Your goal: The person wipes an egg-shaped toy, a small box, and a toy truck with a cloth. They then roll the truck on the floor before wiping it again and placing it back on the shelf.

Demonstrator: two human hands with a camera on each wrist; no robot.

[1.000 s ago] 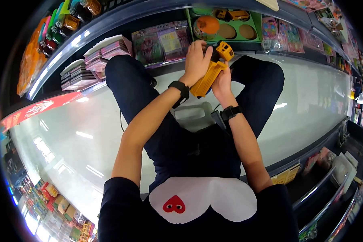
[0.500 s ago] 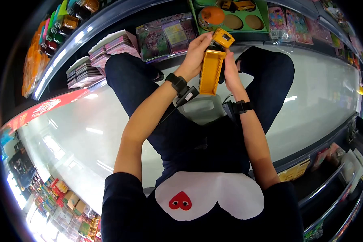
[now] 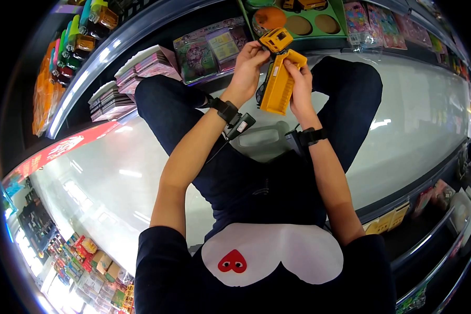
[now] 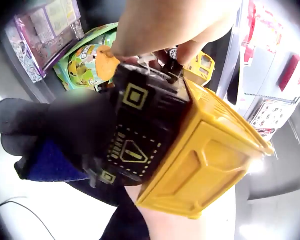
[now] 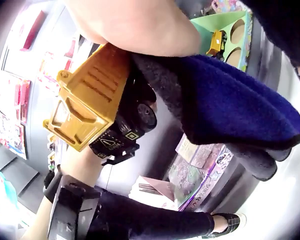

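A yellow toy dump truck (image 3: pixel 279 86) with a black chassis is held up above the lap, cab (image 3: pixel 276 39) pointing away. My left hand (image 3: pixel 247 70) grips it from the left, around the joint between cab and bed. On the right side, my right hand (image 3: pixel 301 89) pinches the dump bed, thumb over its rim. In the left wrist view, the yellow bed (image 4: pixel 200 167) sits beside a black rear panel (image 4: pixel 135 145) marked DANGER. A black wheel (image 5: pixel 146 116) shows under the bed in the right wrist view.
Ahead on the low shelf lies a green tray (image 3: pixel 343 21) with round holes, an orange-topped egg (image 3: pixel 269 18) and another yellow truck (image 3: pixel 304 4). Packaged sets (image 3: pixel 209 49) and stacked pink booklets (image 3: pixel 146 68) stand left of it. Dark-trousered knees (image 3: pixel 165 94) flank the hands.
The truck has been turned and tilted, so its wheels now show on the left. The left fingers have shifted up near the cab, and the right thumb has moved over the bed's rim.
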